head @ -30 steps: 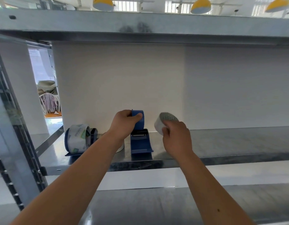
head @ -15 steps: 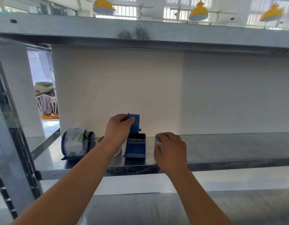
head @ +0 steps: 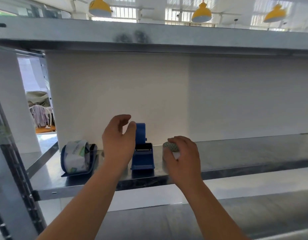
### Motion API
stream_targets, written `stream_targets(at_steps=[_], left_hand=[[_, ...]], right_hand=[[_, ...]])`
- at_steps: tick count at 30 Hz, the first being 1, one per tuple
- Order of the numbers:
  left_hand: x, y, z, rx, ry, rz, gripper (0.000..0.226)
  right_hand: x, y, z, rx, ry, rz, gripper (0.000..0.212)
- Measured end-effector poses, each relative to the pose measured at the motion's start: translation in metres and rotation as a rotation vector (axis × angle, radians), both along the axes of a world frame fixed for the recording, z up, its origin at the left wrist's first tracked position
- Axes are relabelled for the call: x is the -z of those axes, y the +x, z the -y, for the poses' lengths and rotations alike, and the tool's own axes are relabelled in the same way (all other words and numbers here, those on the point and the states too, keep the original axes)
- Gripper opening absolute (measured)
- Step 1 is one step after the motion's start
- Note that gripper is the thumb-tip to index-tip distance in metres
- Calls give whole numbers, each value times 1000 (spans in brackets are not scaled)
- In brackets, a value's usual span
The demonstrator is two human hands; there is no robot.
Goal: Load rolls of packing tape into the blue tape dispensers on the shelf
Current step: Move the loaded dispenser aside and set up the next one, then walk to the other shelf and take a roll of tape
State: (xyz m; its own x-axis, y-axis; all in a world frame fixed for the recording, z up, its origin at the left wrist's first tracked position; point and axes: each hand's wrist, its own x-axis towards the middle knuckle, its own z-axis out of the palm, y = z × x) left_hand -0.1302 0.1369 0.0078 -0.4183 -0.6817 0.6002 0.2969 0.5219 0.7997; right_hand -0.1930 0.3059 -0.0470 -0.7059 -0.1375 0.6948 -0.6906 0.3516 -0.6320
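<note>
An empty blue tape dispenser (head: 143,153) stands on the metal shelf (head: 245,160) near its front edge. My left hand (head: 117,142) hovers just left of its upright wheel, fingers spread, thumb close to the blue rim. My right hand (head: 181,158) rests on a roll of packing tape (head: 170,147) that sits on the shelf right of the dispenser; most of the roll is hidden under my fingers. A second blue dispenser (head: 77,161), loaded with a printed roll of tape, lies at the far left of the shelf.
A white back wall (head: 149,94) closes the shelf behind the dispensers. The upper shelf's beam (head: 149,37) runs overhead. A perforated metal upright (head: 13,170) stands at the left. A lower shelf surface (head: 167,222) lies beneath my arms.
My right hand has brought the tape roll down from beside the dispenser onto the shelf. My left hand has let go of the dispenser's wheel and opened.
</note>
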Motion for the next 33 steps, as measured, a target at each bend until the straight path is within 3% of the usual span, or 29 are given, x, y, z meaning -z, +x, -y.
stream_targets(at_steps=[3,6,14,18,27,30,33], left_hand=[[-2,11,-33,223,-41,-158,22],[6,13,-67,412,-13,-192,25],[39,4,-144,768,146,-2,23],[51,-2,-181,966,188,36,24],[53,-6,-321,1295,189,82,40],[57,-1,-384,1369,252,95,36],[60,3,-451,1420,294,110,29]], right_hand=[[-8,10,-13,-112,-128,125,26],[-11,20,-33,-235,-337,288,30],[-6,54,-105,-139,-713,405,32],[-5,70,-158,-68,-783,524,39],[9,115,-303,260,-958,446,31],[13,133,-361,358,-991,388,35],[18,150,-425,436,-1013,362,24]])
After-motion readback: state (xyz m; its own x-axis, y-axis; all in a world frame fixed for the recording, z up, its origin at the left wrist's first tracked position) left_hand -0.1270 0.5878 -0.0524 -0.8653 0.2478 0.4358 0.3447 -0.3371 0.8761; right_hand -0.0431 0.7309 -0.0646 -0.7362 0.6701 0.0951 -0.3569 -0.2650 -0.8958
